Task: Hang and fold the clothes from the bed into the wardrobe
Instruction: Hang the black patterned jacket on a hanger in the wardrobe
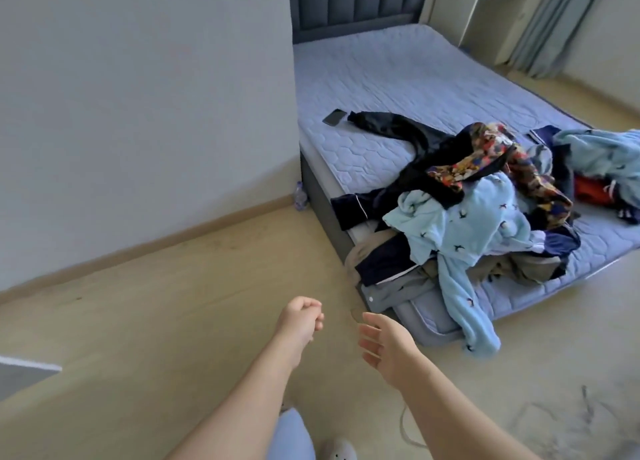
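A heap of clothes (485, 213) lies on the near end of the bed (398, 89): light blue fleece pieces with small dark prints, dark navy garments, a bright patterned garment and something red. One light blue piece (464, 307) hangs over the mattress corner to the floor. My left hand (301, 319) hovers over the floor short of the bed, its fingers loosely curled and holding nothing. My right hand (384, 345) is beside it with fingers relaxed and spread, also empty. No wardrobe is in view.
A dark phone (334, 117) lies on the mattress near the left edge. A plastic bottle (300, 196) stands on the floor between the wall and the bed. A padded headboard (356, 2) and curtains (554, 23) are at the back. Pale floor lies under my arms.
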A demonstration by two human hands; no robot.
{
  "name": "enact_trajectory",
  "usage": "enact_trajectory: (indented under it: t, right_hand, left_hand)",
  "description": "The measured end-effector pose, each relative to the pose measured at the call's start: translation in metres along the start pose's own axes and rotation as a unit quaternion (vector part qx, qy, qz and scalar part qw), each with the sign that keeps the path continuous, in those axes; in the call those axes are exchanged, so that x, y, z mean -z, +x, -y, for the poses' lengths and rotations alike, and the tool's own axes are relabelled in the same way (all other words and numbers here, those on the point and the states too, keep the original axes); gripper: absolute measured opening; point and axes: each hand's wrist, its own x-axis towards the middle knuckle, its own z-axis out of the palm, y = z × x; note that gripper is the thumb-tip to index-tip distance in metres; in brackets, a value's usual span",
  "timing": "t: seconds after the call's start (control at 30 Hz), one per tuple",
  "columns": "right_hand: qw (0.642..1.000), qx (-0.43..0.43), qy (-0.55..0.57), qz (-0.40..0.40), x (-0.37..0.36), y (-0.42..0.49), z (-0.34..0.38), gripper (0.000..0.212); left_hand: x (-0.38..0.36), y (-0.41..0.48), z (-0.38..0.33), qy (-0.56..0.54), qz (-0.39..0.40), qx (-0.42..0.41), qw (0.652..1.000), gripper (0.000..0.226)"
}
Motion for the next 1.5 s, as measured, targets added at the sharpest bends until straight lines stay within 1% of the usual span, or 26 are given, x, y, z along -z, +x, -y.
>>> enact_trajectory:
  t: [0.23, 0.33, 0.37, 0.5, 0.6, 0.73, 0.9, 1.07, 1.1, 1.2, 1.3, 1.4, 1.5]
  right_hand:
    - [0.994, -0.006, 0.100, -0.043, 0.033, 0.037, 0.063, 0.035]
    - [0.991, 0.010, 0.108, -0.074, 0.039, 0.067, 0.106, 0.019]
    - [0.990, 0.012, 0.113, -0.083, 0.039, 0.079, 0.119, 0.019]
    - [0.985, 0.014, 0.145, -0.095, 0.036, 0.121, 0.167, 0.035]
    - [0.983, 0.010, 0.159, -0.096, 0.036, 0.143, 0.195, 0.038]
    - [0.979, -0.018, 0.170, -0.115, 0.048, 0.171, 0.224, 0.036]
    - [0.978, -0.034, 0.165, -0.126, 0.078, 0.213, 0.263, 0.031]
    - [0.973, -0.039, 0.178, -0.142, 0.134, 0.257, 0.296, 0.021]
    - [0.970, -0.037, 0.189, -0.148, 0.142, 0.263, 0.300, 0.019]
    - [0.965, -0.048, 0.210, -0.152, 0.165, 0.281, 0.309, 0.019]
    - [0.954, -0.068, 0.246, -0.155, 0.178, 0.295, 0.311, 0.025]
    - [0.945, -0.087, 0.274, -0.156, 0.188, 0.301, 0.312, 0.028]
    - [0.940, -0.098, 0.282, -0.163, 0.201, 0.311, 0.316, 0.027]
  left_hand:
    - [-0.064, 0.053, -0.057, 0.077, 0.063, -0.014, 0.995, 0.020]
    - [-0.088, 0.090, -0.096, 0.105, 0.089, -0.027, 0.990, 0.018]
    - [-0.094, 0.102, -0.111, 0.112, 0.095, -0.033, 0.989, 0.018]
    - [-0.120, 0.152, -0.167, 0.154, 0.121, -0.044, 0.980, 0.017]
    - [-0.142, 0.183, -0.195, 0.187, 0.138, -0.046, 0.971, 0.017]
    - [-0.178, 0.215, -0.216, 0.238, 0.166, -0.042, 0.956, 0.016]
    - [-0.229, 0.258, -0.237, 0.277, 0.167, -0.069, 0.944, 0.019]
    - [-0.317, 0.298, -0.256, 0.306, 0.190, -0.094, 0.928, 0.020]
    - [-0.331, 0.304, -0.260, 0.324, 0.186, -0.108, 0.921, 0.020]
    - [-0.375, 0.320, -0.270, 0.372, 0.141, -0.130, 0.908, 0.022]
    - [-0.410, 0.337, -0.270, 0.427, 0.114, -0.139, 0.886, 0.029]
    - [-0.438, 0.350, -0.271, 0.472, 0.080, -0.168, 0.861, 0.055]
    - [-0.469, 0.360, -0.275, 0.537, 0.080, -0.196, 0.817, 0.074]
